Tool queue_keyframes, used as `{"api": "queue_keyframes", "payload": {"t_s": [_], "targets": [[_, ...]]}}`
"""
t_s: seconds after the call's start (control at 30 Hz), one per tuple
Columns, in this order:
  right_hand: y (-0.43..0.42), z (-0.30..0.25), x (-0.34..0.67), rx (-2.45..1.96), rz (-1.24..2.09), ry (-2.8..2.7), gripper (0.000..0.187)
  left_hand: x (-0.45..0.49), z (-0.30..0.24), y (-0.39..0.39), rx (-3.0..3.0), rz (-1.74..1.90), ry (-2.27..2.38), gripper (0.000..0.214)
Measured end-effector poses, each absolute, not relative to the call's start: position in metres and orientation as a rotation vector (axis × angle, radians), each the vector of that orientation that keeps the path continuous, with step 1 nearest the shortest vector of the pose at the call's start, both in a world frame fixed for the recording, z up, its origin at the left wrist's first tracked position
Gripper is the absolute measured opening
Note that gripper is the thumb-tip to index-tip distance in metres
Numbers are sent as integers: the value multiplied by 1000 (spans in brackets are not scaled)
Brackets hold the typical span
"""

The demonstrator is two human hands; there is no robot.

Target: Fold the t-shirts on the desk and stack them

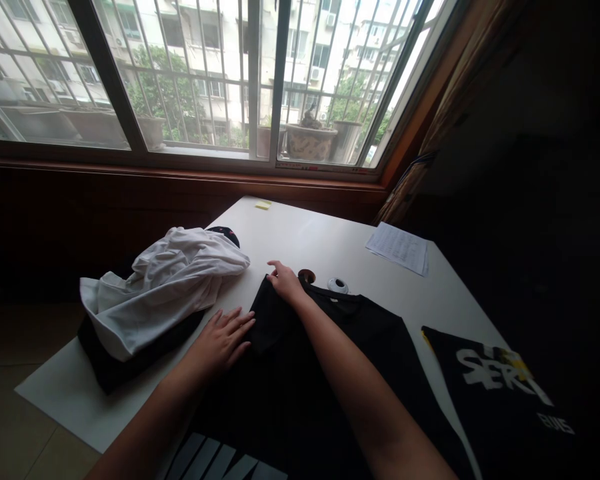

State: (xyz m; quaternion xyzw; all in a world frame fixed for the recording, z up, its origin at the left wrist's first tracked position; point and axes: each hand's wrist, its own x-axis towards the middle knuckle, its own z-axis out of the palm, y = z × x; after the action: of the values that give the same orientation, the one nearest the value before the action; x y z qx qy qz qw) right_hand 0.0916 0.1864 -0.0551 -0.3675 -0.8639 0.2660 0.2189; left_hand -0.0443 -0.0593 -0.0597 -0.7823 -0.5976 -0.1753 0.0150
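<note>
As blk tee (285,397) lies under R hand (284,281), half-curled, grip unclear, L hand (224,337) splayed at sleeve (271,317)

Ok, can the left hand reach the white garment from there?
Probably yes: the left hand lies open at the edge of the black shirt, and only a strip of bare table seems to separate it from the white garment.

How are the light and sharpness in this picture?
Head view: the barred glass window glares with washed-out daylight, while the picture's right edge is nearly black; same view, the black cloth T-shirt loses fold detail, and print on the white paper sheets looks too soft to read.
</note>
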Motion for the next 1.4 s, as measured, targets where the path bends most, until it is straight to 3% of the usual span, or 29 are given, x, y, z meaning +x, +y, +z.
{"api": "queue_keyframes", "payload": {"t_s": [0.17,0.3,0.43,0.63,0.8,0.87,1.13,1.27,1.4], "targets": [[169,-47,100,-999,609,-2417,43,-43,-38,-59,-2560,-699,-1855,23],[139,-38,113,-900,419,-2420,35,-50,-27,-64,-2586,-877,-1962,28],[99,-28,143,-501,417,-2604,16,-59,-26,-66,-2601,-913,-2001,24],[51,-23,184,-147,303,-2849,41,-62,-29,-66,-2614,-894,-2056,12],[44,-29,187,-131,68,-2879,9,-64,-28,-69,-2648,-916,-2143,12],[45,-28,186,-123,31,-2850,7,-64,-28,-70,-2650,-924,-2149,15],[43,-23,187,-21,97,-2775,9,-64,-26,-72,-2667,-859,-2165,21],[46,-31,183,124,211,-2800,10,-62,-19,-72,-2713,-777,-2170,15],[54,-30,171,-31,359,-2719,17,-62,-12,-72,-2754,-737,-2208,6]]}}
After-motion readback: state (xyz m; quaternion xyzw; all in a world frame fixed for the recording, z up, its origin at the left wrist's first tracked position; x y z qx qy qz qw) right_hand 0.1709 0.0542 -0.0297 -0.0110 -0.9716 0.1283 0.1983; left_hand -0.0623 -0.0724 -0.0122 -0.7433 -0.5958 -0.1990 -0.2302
